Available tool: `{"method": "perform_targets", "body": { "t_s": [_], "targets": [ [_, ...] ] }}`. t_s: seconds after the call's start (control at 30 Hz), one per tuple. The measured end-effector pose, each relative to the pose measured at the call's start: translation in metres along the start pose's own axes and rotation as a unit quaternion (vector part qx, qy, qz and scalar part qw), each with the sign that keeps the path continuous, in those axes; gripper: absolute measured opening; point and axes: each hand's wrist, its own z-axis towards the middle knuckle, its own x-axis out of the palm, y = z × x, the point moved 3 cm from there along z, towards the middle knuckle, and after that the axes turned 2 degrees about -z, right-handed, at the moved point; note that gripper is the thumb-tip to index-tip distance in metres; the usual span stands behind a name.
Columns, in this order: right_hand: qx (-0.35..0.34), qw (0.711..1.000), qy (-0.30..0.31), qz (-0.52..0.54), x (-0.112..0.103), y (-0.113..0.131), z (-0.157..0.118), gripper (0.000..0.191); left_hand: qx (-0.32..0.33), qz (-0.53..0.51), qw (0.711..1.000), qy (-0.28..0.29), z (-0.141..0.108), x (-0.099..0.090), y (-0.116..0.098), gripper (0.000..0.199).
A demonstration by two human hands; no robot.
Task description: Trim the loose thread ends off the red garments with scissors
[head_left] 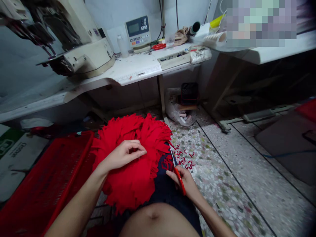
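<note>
A large bunch of red fabric (134,131) with a ragged, frilled edge is heaped across my lap. Over its middle is my left hand (128,153), thumb and fingertips pressed together in a pinch; what lies between them blends into the red. To the right, my right hand (184,179) grips red-handled scissors (179,179), their blades pointing up toward the fabric's right edge. Curly red offcuts (166,163) are scattered on my dark trousers, and more lie on the floor beside them.
A red plastic crate (82,158) stands close on my left. Ahead, a white worktable (140,70) carries a sewing machine (91,56) and a control panel (138,31). Beneath it sits a plastic bag (182,115). A grey box (283,141) is at the right.
</note>
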Motion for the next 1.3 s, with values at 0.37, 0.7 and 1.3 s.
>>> {"method": "perform_targets", "body": {
  "t_s": [0.37, 0.7, 1.3],
  "targets": [
    [0.010, 1.000, 0.000, -0.013, 0.012, -0.006, 0.003, 0.056, 0.013, 0.192, 0.970, -0.147, 0.071, 0.011, 0.034, 0.014],
    [-0.003, 1.000, 0.013, -0.010, 0.000, 0.006, -0.005, 0.053, 0.010, -0.050, 0.987, -0.155, 0.041, 0.005, 0.024, 0.022],
    [-0.111, 0.977, 0.074, -0.166, 0.015, 0.042, -0.014, 0.035, -0.078, -0.224, 0.971, 0.001, 0.051, 0.036, 0.016, 0.036]
  ]
}}
